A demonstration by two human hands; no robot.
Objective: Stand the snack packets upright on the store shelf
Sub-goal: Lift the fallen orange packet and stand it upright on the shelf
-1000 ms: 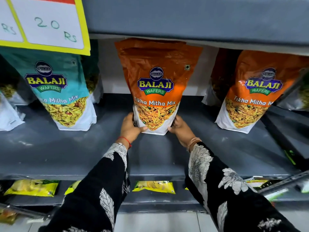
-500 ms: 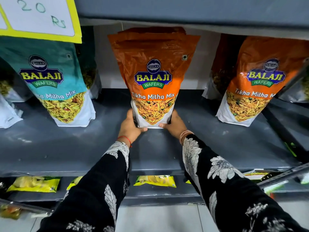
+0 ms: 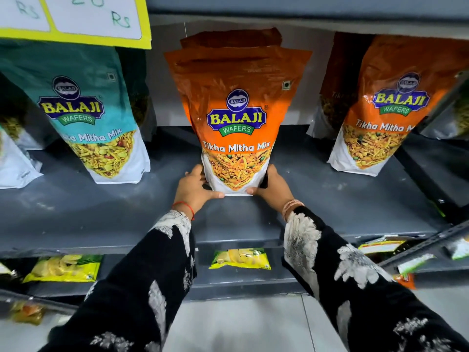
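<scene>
An orange Balaji Tikha Mitha Mix packet (image 3: pixel 237 102) stands upright in the middle of the grey shelf (image 3: pixel 355 199), with at least one more orange packet right behind it. My left hand (image 3: pixel 194 189) grips its lower left corner and my right hand (image 3: pixel 272 188) grips its lower right corner, thumbs at the white base. A teal packet (image 3: pixel 88 110) stands upright to the left. Another orange packet (image 3: pixel 383 107) stands leaning slightly at the right.
A yellow-framed price card (image 3: pixel 76 19) hangs from the shelf above at upper left. More packets stand behind the side ones. The lower shelf holds flat yellow-green snack packets (image 3: pixel 239 259). A metal rack edge (image 3: pixel 431 240) juts in at the right.
The view has shifted left and slightly down. My hands have closed in tighter on the packet's base, and the packet stands straighter and a little nearer the front.
</scene>
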